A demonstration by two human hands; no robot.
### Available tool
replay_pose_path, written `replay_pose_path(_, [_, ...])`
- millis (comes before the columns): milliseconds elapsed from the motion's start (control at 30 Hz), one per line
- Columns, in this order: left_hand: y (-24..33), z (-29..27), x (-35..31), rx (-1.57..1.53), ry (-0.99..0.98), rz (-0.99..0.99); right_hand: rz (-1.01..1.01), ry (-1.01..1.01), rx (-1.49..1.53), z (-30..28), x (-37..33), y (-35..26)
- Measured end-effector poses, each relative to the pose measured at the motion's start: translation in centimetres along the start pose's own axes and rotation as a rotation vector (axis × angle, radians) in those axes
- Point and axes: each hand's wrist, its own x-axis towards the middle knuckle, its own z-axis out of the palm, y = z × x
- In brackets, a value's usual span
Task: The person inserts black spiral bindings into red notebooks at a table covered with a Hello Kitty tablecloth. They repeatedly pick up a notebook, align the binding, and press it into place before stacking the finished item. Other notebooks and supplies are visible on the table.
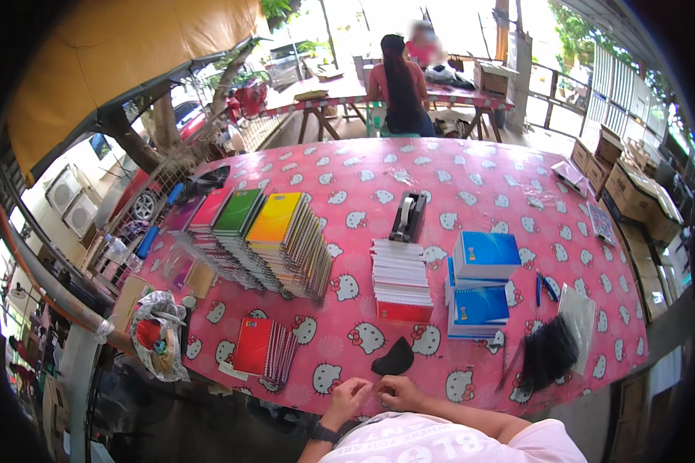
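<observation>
My left hand (350, 398) and my right hand (400, 393) meet at the table's near edge, fingertips pinched close together. Whatever they hold, if anything, is too small to make out. Just beyond them lies a black, half-round flat piece (394, 358). A short stack of red spiral notebooks (256, 346) sits to the left of my hands. Farther ahead is a row of white-edged booklets with a red cover in front (403, 310). Blue notebooks (482, 307) are piled beside it. To the right lies a bundle of thin black strands (550, 353), partly over a clear plastic sheet (578, 316).
Tall stacks of yellow (279, 218), green (239, 210) and pink (211, 208) notebooks stand at left. A black tape dispenser (408, 217) and blue pens (547, 288) lie on the pink patterned table (347, 166). A bag (161, 339) hangs at the left edge; a person (400, 89) sits beyond.
</observation>
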Motion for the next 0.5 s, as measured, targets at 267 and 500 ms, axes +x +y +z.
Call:
replay_pose_path(267, [-2.5, 0.8, 2.6, 0.332, 0.241, -0.05, -0.065, 0.059, -0.175, -0.1, -0.3, -0.8])
replay_pose_path(500, [-3.5, 0.8, 2.8, 0.484, 0.301, 0.041, -0.068, -0.047, -0.017, -0.5, 0.1, 0.1])
